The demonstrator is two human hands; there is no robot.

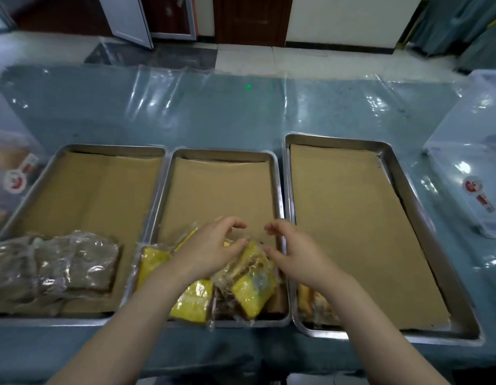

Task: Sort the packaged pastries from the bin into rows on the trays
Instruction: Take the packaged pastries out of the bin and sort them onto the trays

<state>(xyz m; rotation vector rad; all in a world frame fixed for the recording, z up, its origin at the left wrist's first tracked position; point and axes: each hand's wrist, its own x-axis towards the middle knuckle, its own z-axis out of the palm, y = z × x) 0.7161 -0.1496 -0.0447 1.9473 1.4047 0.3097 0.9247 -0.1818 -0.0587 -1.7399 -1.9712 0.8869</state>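
Two bare forearms reach in from 6 o'clock over a table covered in blue cloth under clear plastic sheeting. The left hand hovers over the near end of the middle tray, fingers curved and thumb apart, fingertips touching the top of a yellow packaged pastry; whether it truly pinches the wrapper cannot be told. The right hand is beside it toward 3 o'clock, fingers loosely spread and curved, holding nothing. That pastry lies tilted, its long axis running from 7 o'clock to 1 o'clock, propped on a darker wrapped piece beneath. Two more yellow packaged pastries sit in the same row: one at the tray's 7 o'clock corner, another partly under the left forearm, long axis roughly toward 12 o'clock. The left tray, at 9 o'clock, holds a row of brown packaged pastries across its near end, edges overlapping. The right tray, at 3 o'clock, shows a pale golden packaged pastry in its near left corner, mostly hidden by the right forearm. All three steel trays are lined with brown paper. Clear plastic bins stand at the far left and far right, each with a round red-and-white sticker; the writing is too blurred to read.
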